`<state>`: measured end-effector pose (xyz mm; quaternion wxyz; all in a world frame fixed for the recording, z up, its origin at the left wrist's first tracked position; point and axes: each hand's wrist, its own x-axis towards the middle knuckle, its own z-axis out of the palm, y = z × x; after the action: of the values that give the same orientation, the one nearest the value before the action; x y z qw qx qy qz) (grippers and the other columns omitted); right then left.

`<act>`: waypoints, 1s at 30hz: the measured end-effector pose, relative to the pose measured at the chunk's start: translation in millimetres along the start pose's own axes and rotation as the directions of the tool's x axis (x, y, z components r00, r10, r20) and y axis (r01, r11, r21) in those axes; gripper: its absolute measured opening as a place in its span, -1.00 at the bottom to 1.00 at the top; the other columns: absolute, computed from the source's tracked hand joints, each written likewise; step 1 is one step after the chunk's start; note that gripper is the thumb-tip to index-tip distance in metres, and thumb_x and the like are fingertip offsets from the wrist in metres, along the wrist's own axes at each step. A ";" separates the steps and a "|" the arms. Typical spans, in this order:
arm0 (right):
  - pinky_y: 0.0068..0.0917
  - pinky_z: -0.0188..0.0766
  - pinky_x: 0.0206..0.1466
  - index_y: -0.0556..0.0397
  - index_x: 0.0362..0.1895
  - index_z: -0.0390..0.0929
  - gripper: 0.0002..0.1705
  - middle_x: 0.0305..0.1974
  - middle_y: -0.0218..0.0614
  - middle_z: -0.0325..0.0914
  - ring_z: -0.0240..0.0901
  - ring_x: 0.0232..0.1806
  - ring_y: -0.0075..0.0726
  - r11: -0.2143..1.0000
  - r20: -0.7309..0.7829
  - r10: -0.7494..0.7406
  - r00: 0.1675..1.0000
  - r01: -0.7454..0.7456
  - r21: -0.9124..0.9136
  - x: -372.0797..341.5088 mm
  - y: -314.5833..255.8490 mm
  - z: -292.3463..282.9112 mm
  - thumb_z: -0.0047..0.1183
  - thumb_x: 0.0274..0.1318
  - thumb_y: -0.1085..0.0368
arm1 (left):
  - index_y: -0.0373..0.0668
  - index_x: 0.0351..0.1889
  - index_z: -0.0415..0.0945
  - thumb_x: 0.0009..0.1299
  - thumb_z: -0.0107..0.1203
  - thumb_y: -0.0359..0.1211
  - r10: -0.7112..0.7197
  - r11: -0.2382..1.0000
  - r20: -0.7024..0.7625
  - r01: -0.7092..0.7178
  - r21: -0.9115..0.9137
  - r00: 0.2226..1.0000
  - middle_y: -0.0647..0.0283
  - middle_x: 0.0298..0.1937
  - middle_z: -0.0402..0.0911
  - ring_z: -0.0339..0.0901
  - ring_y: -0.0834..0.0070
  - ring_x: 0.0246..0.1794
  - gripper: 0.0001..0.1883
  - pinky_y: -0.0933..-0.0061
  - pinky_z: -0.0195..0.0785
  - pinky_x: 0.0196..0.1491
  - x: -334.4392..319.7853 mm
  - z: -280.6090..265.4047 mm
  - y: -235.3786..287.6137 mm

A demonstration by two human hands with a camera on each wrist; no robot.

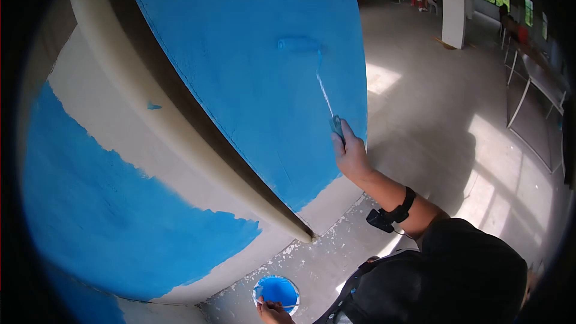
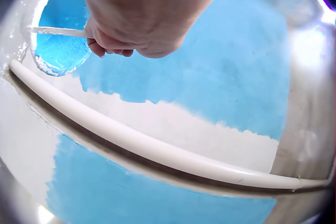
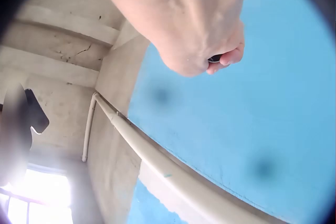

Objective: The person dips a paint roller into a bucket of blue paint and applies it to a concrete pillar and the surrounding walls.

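Observation:
My right hand (image 1: 353,159) grips the handle (image 1: 337,125) of a paint roller, arm stretched out. The roller's blue-coated sleeve (image 1: 299,44) lies against the blue-painted wall (image 1: 252,0), its thin wire frame (image 1: 324,91) running down to my fist. Low by the wall, my left hand (image 1: 274,313) holds the white handle strip (image 2: 58,32) that crosses the mouth of a round bucket (image 1: 254,293). Bright blue paint (image 1: 281,289) coats the inside of the bucket. In the right wrist view my fist (image 3: 194,29) hides most of the roller.
A pale pipe (image 1: 165,117) runs slantwise down the wall. Left of it is a bare light strip (image 1: 108,102) above more blue paint (image 1: 108,204). To the right are a pillar (image 1: 453,6), a metal-legged table (image 1: 540,78) and seated people (image 1: 427,0) far back.

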<state>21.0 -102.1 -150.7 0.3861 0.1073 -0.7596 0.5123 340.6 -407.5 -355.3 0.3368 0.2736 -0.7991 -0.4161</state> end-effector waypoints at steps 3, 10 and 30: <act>-0.13 0.43 -0.35 0.33 0.13 0.21 -0.49 -0.39 0.17 0.50 0.50 -0.38 0.22 0.981 0.264 0.179 0.948 -0.151 -0.120 -100.7 28.9 -12.9 -0.07 0.14 0.31 | -0.35 -0.31 0.42 0.24 0.06 -0.43 -0.226 0.938 0.053 0.232 -0.258 0.973 0.03 -0.50 0.46 0.40 0.26 -0.52 -0.85 0.36 0.29 -0.42 1.4 1.2 -3.8; -0.32 0.32 -0.51 0.26 0.08 0.29 -0.57 -0.59 0.00 0.41 0.42 -0.59 0.03 1.000 0.063 -0.006 0.998 0.006 -0.010 16.2 1.1 -60.3 -0.06 0.16 0.30 | -0.30 -0.37 0.40 0.26 -0.04 -0.53 -0.391 0.798 0.155 0.418 -0.435 0.907 0.18 -0.56 0.39 0.30 0.44 -0.54 -0.97 0.42 0.20 -0.46 4.8 19.1 36.2; -0.04 0.40 -0.43 0.14 0.14 0.28 -0.49 -0.48 0.08 0.51 0.47 -0.50 0.18 0.895 0.464 0.333 0.821 -0.120 -0.430 -129.0 136.8 -88.0 -0.07 0.12 0.20 | -0.15 -0.21 0.41 0.34 -0.22 -0.45 -0.572 0.474 0.381 0.672 -0.569 0.726 0.45 -0.65 0.27 0.18 0.67 -0.69 -0.82 0.54 0.14 -0.55 29.5 107.6 105.7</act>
<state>74.1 5.5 -320.1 0.1116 0.0730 -0.9279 0.3482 223.2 -323.7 -302.3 0.1806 0.3740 -0.4569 -0.7866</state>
